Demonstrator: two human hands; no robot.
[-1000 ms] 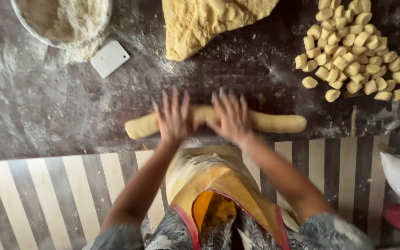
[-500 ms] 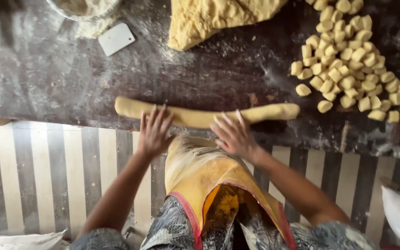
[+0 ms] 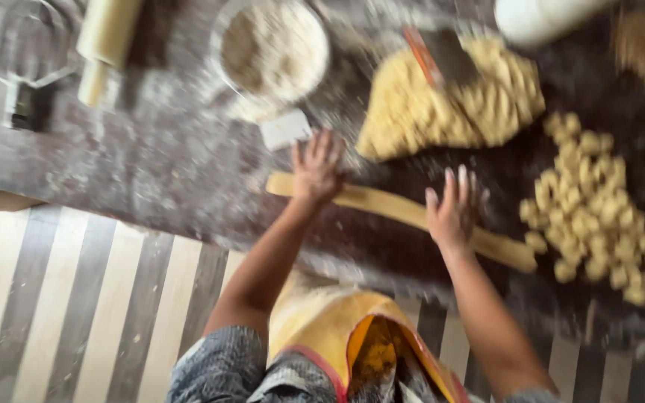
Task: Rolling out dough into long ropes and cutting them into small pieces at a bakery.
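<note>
The left hand [image 3: 316,168] is laid flat, fingers spread, on the near-left end of a long dough rope [image 3: 401,213]. The right hand [image 3: 453,209] is pressed open-palmed on the same rope further along, fingers splayed, nothing gripped by either. The rope is stretched across the dark floured worktop [image 3: 166,164], slanting from the left hand down towards its right end. Just beyond the rope's left end a small white scraper [image 3: 285,129] is seen. Beyond the rope's middle a large yellow dough mass [image 3: 449,104] is piled, with a metal bench cutter [image 3: 442,56] lying on it. Past the rope's right end a heap of small cut dough pieces [image 3: 599,209] is spread. Further behind the scraper a flour bowl [image 3: 272,48] is placed, and a wooden rolling pin [image 3: 106,41] further left. The view is blurred.
</note>
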